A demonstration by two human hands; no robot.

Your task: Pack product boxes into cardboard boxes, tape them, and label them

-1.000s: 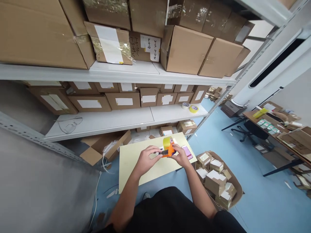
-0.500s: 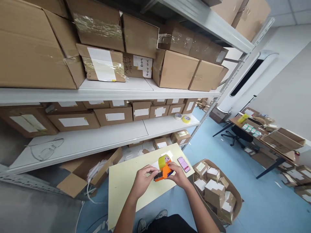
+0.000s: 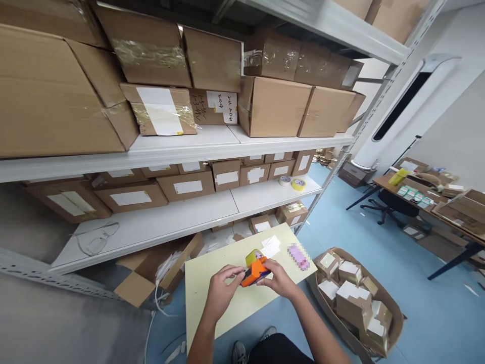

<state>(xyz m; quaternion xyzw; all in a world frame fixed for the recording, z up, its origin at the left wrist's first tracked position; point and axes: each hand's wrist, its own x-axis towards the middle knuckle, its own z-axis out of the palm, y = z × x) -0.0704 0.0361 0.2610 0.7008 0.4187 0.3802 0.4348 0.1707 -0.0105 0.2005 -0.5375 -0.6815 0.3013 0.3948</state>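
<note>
An orange and dark tape dispenser (image 3: 257, 270) with a roll of yellowish tape (image 3: 253, 257) is held above the cream tabletop (image 3: 212, 308). My right hand (image 3: 279, 279) grips the dispenser's right side, its thumb on the orange body. My left hand (image 3: 224, 287) is closed, thumb and fingertips pinching at the dark left end of the dispenser. Whether a loose tape end lies between those fingertips is too small to tell. White paper slips (image 3: 270, 245) lie just behind the dispenser. A phone with a pink screen (image 3: 298, 257) rests near the table's right corner.
Shelves (image 3: 204, 208) packed with cardboard boxes rise behind the table, with two tape rolls (image 3: 291, 183) on one. A large carton (image 3: 394, 323) of small labelled boxes stands at right. An open carton (image 3: 132, 289) with a white cable sits at left. A desk (image 3: 447, 222) is farther right.
The view has shifted slightly, so the scene sits farther right. The dispenser has tilted a little, and more of the white paper shows behind it. Both hands keep their hold.
</note>
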